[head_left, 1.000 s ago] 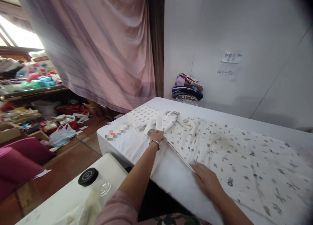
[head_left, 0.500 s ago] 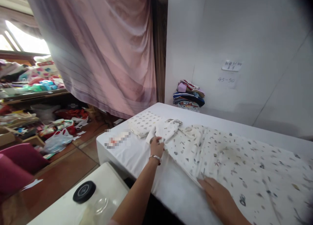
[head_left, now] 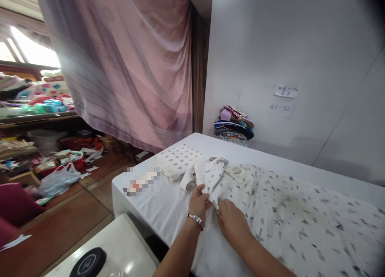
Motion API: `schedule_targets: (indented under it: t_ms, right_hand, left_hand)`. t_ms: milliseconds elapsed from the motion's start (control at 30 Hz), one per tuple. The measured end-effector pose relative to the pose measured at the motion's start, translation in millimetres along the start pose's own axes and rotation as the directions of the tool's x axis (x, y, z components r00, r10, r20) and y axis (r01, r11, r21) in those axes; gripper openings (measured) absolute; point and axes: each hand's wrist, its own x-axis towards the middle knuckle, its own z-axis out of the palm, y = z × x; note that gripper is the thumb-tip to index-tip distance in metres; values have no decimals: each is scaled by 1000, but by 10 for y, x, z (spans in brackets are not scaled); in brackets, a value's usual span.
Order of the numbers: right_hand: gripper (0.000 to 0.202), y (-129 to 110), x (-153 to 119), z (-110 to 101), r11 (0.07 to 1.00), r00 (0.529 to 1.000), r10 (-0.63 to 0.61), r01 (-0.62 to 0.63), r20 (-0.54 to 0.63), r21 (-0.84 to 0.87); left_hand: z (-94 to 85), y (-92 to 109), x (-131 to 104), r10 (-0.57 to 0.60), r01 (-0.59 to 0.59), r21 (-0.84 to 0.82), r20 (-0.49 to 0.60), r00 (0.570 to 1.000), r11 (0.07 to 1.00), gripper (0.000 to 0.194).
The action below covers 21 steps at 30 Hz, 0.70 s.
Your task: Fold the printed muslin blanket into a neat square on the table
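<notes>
A long white printed cloth (head_left: 288, 212) with small grey and green motifs lies spread over the white-covered table, its far left part bunched into folds. Along its near edge, my left hand (head_left: 198, 202) is closed, pinching the fabric between thumb and fingers; a bracelet circles that wrist. Close to its right, my right hand (head_left: 233, 220) grips the same edge with fingers curled over it. The fingertips underneath are partly hidden. Just beyond the bunched part rests a folded white cloth (head_left: 180, 159) with grey heart-like prints.
The table (head_left: 162, 216) runs along a white wall with paper notes (head_left: 285, 91). Folded clothes (head_left: 233, 124) are stacked behind it. A white surface with a black round lid (head_left: 88, 263) stands at lower left. Left lie bags and clutter on the floor (head_left: 60, 233); a pink curtain (head_left: 144, 68) hangs behind.
My right hand has moved left along the cloth's near edge to beside my left hand, and now grips there. The view has shifted slightly.
</notes>
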Motion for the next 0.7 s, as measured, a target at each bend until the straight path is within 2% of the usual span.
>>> schedule_targets:
  t_ms: [67, 133, 233, 300, 367, 467, 533, 700]
  right_hand:
    - [26, -43, 131, -34, 999, 1000, 22, -22, -15, 47]
    - [24, -41, 176, -44, 995, 1000, 18, -17, -6, 97]
    - [24, -31, 147, -9, 990, 997, -27, 17, 66, 139]
    - [21, -49, 121, 35, 989, 992, -49, 32, 113, 142]
    - [17, -87, 118, 83, 990, 989, -56, 38, 133, 136]
    - [15, -140, 149, 136, 990, 990, -61, 44, 127, 137]
    - [15, -152, 162, 151, 987, 991, -66, 48, 117, 152]
    - [17, -103, 70, 179, 972, 989, -89, 62, 115, 226]
  left_hand:
    - [-24, -5, -11, 8, -8, -18, 11, 1000, 1000, 38]
    - [-96, -14, 17, -11, 9, 49, 28, 1000, 999, 40]
    - [-245, 1, 139, -57, 31, 354, 63, 996, 935, 50]
    - [-319, 40, 271, -40, -11, 583, 74, 996, 812, 60]
    - [-330, 94, 434, 42, -84, 723, 77, 996, 685, 64]
    - [-221, 181, 694, 187, -187, 809, 97, 978, 558, 62]
    - [-112, 244, 853, 233, -233, 853, 136, 963, 467, 62]
    - [75, 518, 1175, 306, -219, 969, 176, 936, 113, 63]
